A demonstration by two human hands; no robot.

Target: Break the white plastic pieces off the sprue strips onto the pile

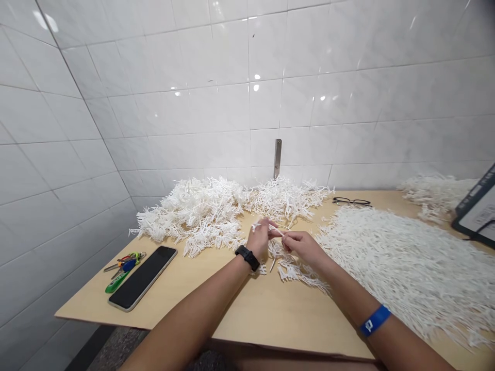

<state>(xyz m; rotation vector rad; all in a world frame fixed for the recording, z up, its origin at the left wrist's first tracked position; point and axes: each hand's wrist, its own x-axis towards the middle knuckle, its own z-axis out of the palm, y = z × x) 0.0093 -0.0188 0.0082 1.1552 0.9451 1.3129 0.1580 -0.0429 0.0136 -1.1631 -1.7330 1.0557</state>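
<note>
At your twelve o'clock, a glossy tiled wall (216, 108) mirrors bright lights; a side wall (42, 190) stands at nine, your pale tabletop (266, 314) at six, speckled floor (118, 348) at seven.

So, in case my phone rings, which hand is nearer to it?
Left: the left hand is right of the phone, slightly farther back; the right hand is farther right.
</note>
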